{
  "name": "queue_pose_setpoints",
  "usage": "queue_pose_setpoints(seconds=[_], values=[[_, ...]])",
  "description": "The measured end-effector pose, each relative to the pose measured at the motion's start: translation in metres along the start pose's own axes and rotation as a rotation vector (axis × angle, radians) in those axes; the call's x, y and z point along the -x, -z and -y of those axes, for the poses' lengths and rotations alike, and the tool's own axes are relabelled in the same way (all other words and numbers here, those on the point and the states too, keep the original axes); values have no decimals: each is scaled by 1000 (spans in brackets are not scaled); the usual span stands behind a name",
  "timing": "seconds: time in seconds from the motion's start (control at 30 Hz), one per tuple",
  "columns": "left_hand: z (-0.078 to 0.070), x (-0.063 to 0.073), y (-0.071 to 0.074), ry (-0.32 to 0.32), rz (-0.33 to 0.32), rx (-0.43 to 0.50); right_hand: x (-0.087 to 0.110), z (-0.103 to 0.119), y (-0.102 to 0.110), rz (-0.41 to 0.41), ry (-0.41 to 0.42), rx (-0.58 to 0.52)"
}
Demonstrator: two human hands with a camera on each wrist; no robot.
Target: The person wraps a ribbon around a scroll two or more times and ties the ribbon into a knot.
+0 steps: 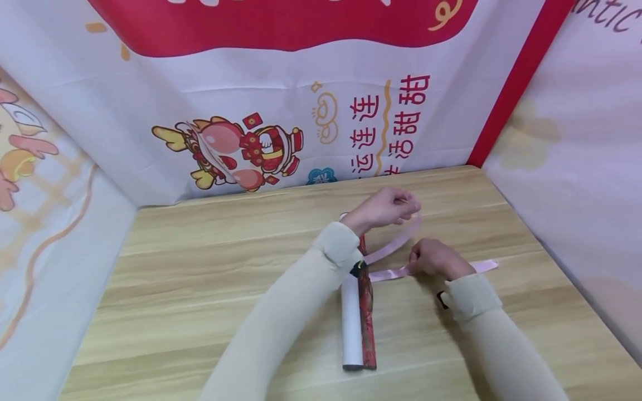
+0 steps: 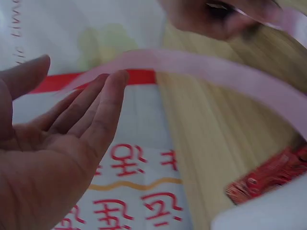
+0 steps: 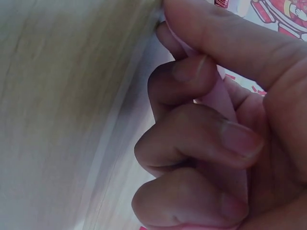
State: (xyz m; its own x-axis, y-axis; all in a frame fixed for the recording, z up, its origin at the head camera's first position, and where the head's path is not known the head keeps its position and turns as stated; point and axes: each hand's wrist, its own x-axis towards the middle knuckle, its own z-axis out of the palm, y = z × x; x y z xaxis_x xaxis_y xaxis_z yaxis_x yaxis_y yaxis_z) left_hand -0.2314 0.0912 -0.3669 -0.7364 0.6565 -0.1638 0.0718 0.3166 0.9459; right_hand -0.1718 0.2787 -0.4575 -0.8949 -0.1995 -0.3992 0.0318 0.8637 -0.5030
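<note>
Two hands [image 1: 385, 209] [image 1: 435, 259], one ribbon [image 2: 206, 66], one tube [image 1: 353, 328], one red strip [image 1: 368, 337].

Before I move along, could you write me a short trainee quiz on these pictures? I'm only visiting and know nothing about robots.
1. What is the right hand gripping? A: scissors; B: a pink ribbon; C: a pen.
2. In the head view, what lies along the right side of the white tube?
3. True or false: the white tube is standing upright on its end.

Key:
1. B.
2. A red patterned strip.
3. False; it lies on its side on the wooden table.
</note>
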Motion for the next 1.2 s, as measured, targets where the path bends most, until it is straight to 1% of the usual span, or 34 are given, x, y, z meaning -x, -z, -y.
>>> queue_pose_setpoints(seconds=[0.07,0.13,0.23,0.3,0.33,0.37,0.5,0.57,0.6,0.67,0.73,0.8,0.87,0.93,1.03,1.1,1.2], values=[[14,1,4,21,25,-58,2,2,-2,-7,-12,-2],[28,5,9,31,9,-122,3,5,-4,-10,-25,-8],[46,17,17,-5,-60,-276,6,7,-6,-3,-35,-18],[55,29,20,-41,-116,-365,7,8,-6,-6,-31,-12],[58,37,22,-59,-141,-393,8,8,-5,-10,-28,-11],[61,45,22,-72,-163,-402,9,8,-4,-16,-25,-5],[67,76,19,-87,-229,-365,13,9,-1,-62,-24,53],[70,86,14,-117,-240,-379,15,12,-3,-94,-23,103],[71,90,11,-129,-232,-400,17,13,-4,-113,-22,126],[73,93,3,-142,-192,-438,22,19,-8,-156,-21,160],[75,91,-6,-158,-138,-489,29,25,-11,-198,-8,165],[77,87,-14,-154,-89,-534,37,35,-12,-239,21,143],[78,84,-21,-164,-68,-592,44,45,-12,-275,56,114],[79,83,-27,-170,-72,-646,50,55,-11,-307,92,84],[81,82,-33,-165,-108,-706,56,65,-9,-328,121,50],[83,81,-36,-160,-136,-725,60,69,-9,-328,134,32],[89,80,-36,-173,-165,-733,60,71,-8,-311,159,14]])
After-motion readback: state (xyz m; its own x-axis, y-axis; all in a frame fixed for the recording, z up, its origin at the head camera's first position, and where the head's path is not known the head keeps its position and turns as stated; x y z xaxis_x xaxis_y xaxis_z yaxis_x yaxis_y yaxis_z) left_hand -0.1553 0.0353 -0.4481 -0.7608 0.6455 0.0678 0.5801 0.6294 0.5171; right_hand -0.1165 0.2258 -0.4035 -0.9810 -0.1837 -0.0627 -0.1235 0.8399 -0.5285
